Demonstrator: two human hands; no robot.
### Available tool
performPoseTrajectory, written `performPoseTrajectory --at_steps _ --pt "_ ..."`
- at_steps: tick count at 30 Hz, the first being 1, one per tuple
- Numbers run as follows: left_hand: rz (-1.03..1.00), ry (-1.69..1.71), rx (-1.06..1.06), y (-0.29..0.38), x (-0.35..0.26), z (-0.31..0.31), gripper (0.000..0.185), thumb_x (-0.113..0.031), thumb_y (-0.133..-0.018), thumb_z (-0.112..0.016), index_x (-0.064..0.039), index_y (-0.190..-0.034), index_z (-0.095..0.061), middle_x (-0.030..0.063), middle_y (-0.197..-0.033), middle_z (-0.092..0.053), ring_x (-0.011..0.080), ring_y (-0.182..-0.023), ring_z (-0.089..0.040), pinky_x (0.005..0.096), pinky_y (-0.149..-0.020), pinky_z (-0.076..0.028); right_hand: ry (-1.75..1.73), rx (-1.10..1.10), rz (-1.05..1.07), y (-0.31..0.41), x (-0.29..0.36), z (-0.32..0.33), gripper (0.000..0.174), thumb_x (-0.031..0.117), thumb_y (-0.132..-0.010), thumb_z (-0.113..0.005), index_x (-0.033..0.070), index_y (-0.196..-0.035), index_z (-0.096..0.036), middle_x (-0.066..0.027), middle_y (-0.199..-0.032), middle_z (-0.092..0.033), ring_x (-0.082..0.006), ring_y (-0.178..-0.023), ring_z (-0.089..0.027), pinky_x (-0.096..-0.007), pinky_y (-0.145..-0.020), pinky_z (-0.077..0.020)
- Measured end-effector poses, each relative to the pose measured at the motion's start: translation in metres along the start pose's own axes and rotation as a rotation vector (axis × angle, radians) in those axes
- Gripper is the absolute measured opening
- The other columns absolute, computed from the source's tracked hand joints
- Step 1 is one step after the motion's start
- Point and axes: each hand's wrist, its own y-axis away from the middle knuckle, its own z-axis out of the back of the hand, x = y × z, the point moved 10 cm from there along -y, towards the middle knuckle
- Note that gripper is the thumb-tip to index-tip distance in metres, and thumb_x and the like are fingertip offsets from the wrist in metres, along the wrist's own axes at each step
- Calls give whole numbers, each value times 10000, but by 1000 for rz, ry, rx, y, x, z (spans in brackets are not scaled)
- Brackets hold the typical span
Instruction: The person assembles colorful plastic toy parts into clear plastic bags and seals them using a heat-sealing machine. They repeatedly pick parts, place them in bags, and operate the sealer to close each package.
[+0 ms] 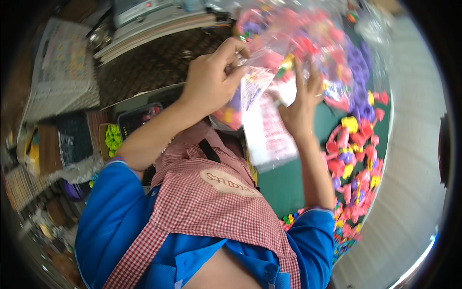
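My left hand [213, 77] pinches the edge of a clear plastic bag [231, 113] between thumb and fingers. Pink, yellow and purple plastic pieces and a printed card [257, 86] show through the film. My right hand [301, 97] has its fingers spread over a heap of filled clear bags [306, 39], blurred by motion. Whether its fingertips touch the film is hard to tell. Below and between the hands lies a stack of flat white plastic bags [270, 133] with red printing, on the green tabletop [281, 184].
Loose pink, yellow and purple toy pieces [355, 159] spread along the table's right side, beside purple moulded parts [359, 79]. A pale ribbed surface [408, 144] borders the table. At left stand a white plastic basket [61, 79] and a box of lime-green pieces [113, 139].
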Motion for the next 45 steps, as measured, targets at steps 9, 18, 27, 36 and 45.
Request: performPoseTrajectory --at_steps 9,18,27,36,45 --pt "-158 -45 -705 80 122 206 751 -185 -681 -764 -31 -1321 -403 148 -1466 -243 291 -1375 -210 413 -1099 -203 -1143 51 -232 -65 128 -157 275 214 -967 -481 -22 -994 -621 -44 -932 -630 -100 -777 -530 -253 -727 -440" --pt "67 501 -615 65 265 321 293 -183 -924 -493 54 -938 -666 158 -1045 -651 251 -969 -613 332 -877 -460 -1191 313 -21 -150 266 -214 437 358 -967 -454 -44 -985 -623 -100 -958 -645 -165 -879 -585 -278 -810 -444" --pt "490 107 -614 128 350 424 266 -203 -903 -543 37 -892 -654 122 -871 -681 211 -847 -644 317 -804 -478 -865 964 44 -138 293 -367 285 234 -919 -563 -22 -836 -657 -93 -706 -625 -114 -636 -530 -291 -601 -447" --pt "1101 204 -643 95 626 381 245 -245 -744 -761 -19 -823 -707 -1 -647 -600 94 -495 -503 257 -448 -369 -904 711 -1180 -87 145 -677 269 287 -945 -456 52 -937 -587 -74 -811 -615 -217 -672 -637 -341 -543 -531" --pt "889 494 -889 138 602 384 422 -105 -798 -692 -22 -1187 -551 38 -962 -611 135 -793 -563 251 -640 -450 -159 183 -167 -174 107 -360 540 16 -669 -641 62 -1199 -547 -196 -1196 -537 -370 -1136 -472 -401 -993 -351"
